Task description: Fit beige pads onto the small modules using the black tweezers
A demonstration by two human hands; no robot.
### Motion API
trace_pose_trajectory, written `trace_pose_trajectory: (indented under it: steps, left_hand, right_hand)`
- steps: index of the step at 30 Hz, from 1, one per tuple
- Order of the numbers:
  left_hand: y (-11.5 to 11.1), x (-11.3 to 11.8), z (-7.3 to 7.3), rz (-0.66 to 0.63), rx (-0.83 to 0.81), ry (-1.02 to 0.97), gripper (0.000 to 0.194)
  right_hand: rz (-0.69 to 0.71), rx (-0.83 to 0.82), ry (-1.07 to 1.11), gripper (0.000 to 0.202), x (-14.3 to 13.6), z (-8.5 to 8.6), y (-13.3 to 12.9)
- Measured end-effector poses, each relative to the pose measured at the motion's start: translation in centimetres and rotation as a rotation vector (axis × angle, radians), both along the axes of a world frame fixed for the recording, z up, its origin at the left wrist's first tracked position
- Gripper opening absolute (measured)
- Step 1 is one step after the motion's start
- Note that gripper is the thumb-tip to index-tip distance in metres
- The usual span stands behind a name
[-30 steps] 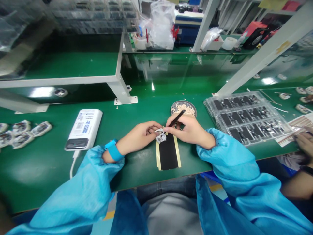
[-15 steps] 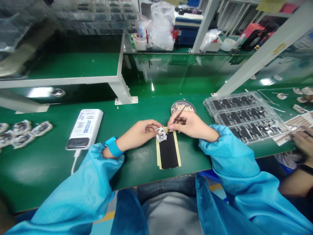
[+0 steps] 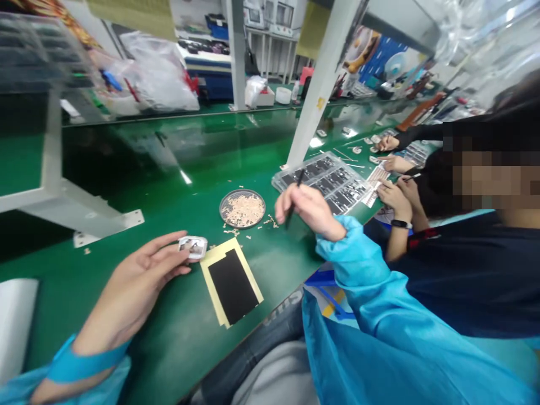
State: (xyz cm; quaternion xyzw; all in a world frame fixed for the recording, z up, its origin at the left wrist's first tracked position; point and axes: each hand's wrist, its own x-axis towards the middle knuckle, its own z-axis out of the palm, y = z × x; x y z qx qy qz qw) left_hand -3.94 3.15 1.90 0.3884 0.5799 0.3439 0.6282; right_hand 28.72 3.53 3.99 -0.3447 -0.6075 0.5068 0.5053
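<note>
Left hand (image 3: 141, 281) pinching small white part (image 3: 193, 248), eight o'clock from dish (image 3: 224, 198) of beige bits (image 3: 243, 210)! Right hand (image 3: 310, 209) at dish's three o'clock, gripping slim dark tool (image 3: 300, 178), slightly blurred. Black-and-yellow sheet (image 3: 233, 286), six o'clock, just beside part.

Slanted white post (image 3: 314, 95) stands on the green surface (image 3: 169, 343). Just left of the post, beyond it: white tub (image 3: 283, 94), small carton (image 3: 265, 100) beside it. Farther left of the post: upright white column (image 3: 236, 62); past that, blue box (image 3: 215, 81), dark items (image 3: 205, 47) above; then bulging clear bag (image 3: 164, 79), blurred. Olive cloth (image 3: 312, 31) hangs beside the post's upper part; white machine (image 3: 282, 18) in the background, left of it. Well left of the post: white frame leg (image 3: 90, 211); nearer, white device (image 3: 17, 315), partly cut off. Right of the post: co-worker (image 3: 468, 281), dark top, black wristband (image 3: 400, 224).
</note>
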Motion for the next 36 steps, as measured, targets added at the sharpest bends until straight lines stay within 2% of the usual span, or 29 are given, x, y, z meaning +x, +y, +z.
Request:
trace_pose_trajectory:
  steps: [2,3,5,6,7,8,11,14,18,24,29,33,36]
  left_hand:
    - [-0.1,0.2,0.2,0.035,0.006,-0.006,0.089]
    - [-0.1,0.3,0.2,0.041,0.008,-0.01,0.089]
    - [-0.1,0.5,0.2,0.037,-0.001,-0.024,0.087]
    - [-0.1,0.6,0.1,0.033,-0.007,-0.03,0.086]
    - [0.0,0.6,0.0,0.031,-0.011,-0.034,0.085]
    - [0.0,0.6,0.0,0.029,-0.014,-0.036,0.085]
    - [0.2,0.5,-0.2,0.021,-0.023,-0.041,0.091]
    - [0.3,0.5,-0.1,0.001,-0.052,-0.037,0.091]
    - [0.1,0.7,0.2,-0.016,-0.09,-0.006,0.082]
    - [-0.4,1.0,1.1,-0.044,-0.125,0.006,0.065]
    - [-0.6,1.2,1.1,-0.111,-0.131,0.023,0.066]
    - [-0.7,1.1,1.0,-0.153,-0.125,0.056,0.076]
    - [-0.7,1.0,1.0,-0.166,-0.122,0.066,0.078]
  right_hand:
    - [-0.274,-0.008,-0.158,0.04,5.0,0.6,0.2]
    - [-0.481,0.005,-0.339,0.04,7.7,0.7,0.7]
    - [-0.92,0.024,-0.846,0.029,13.3,0.5,2.0]
    - [-1.034,-0.091,-1.09,0.026,15.8,0.2,2.8]
    - [-1.055,-0.259,-1.252,0.026,18.1,-0.2,3.6]
    - [-1.046,-0.33,-1.295,0.027,20.0,-0.6,4.3]
    - [-0.938,-0.406,-1.347,0.032,23.4,-1.5,6.0]
    - [-0.808,-0.449,-1.392,0.03,24.6,-1.3,7.2]
    - [-0.758,-0.498,-1.469,0.03,24.6,-0.4,8.1]
    - [-0.877,-0.47,-1.462,0.04,23.2,-0.2,7.6]
    - [-0.957,-0.37,-1.322,0.045,22.2,-0.3,6.9]
    - [-0.946,-0.264,-1.147,0.034,21.7,-0.2,7.0]
    - [-0.904,-0.205,-0.974,0.033,20.8,0.0,7.0]
